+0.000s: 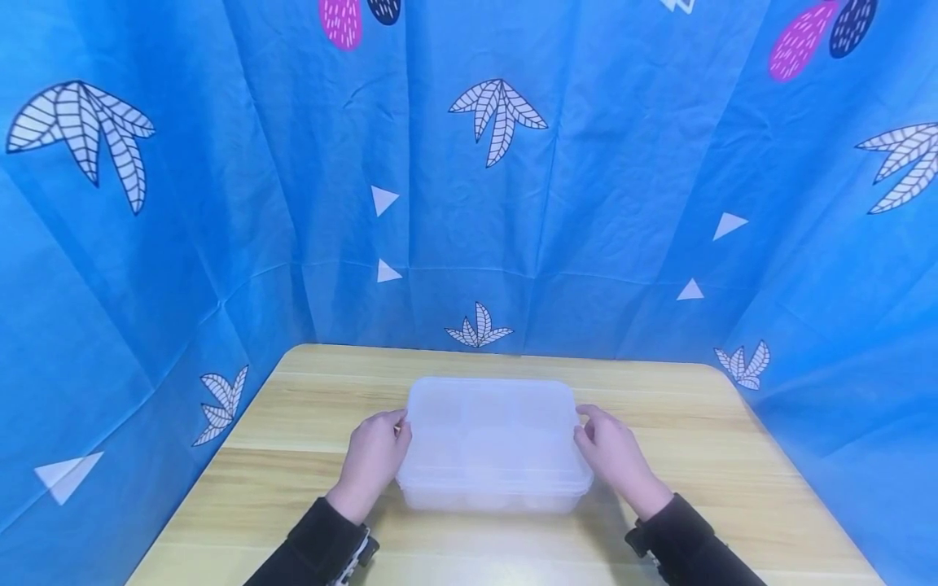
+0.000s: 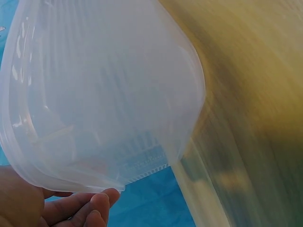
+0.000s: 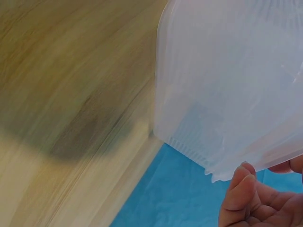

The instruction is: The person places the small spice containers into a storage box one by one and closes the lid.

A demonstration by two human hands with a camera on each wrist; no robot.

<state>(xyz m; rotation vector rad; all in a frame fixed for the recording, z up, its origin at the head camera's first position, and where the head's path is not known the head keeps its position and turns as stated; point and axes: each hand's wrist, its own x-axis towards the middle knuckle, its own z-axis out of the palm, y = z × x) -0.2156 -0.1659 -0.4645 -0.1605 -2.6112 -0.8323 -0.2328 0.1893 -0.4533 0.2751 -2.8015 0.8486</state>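
A translucent white plastic storage box [image 1: 494, 431] with a lid is on the table in front of me, long side towards me. Faint divider lines show through its lid. My left hand [image 1: 374, 456] grips the rim at its left end, and in the left wrist view the curled fingers [image 2: 97, 208] come up under the rim of the box [image 2: 104, 90]. At the opposite end my right hand [image 1: 615, 452] pinches the rim. The right wrist view has these fingertips [image 3: 240, 189] right at the edge, by a small notched tab. Ribbed side walls show in both wrist views.
The light wood-grain table [image 1: 293, 488] has rounded far corners. A blue curtain [image 1: 469, 220] with leaf and triangle prints hangs behind it and along both sides. Dark sleeves and wrist straps cover my forearms.
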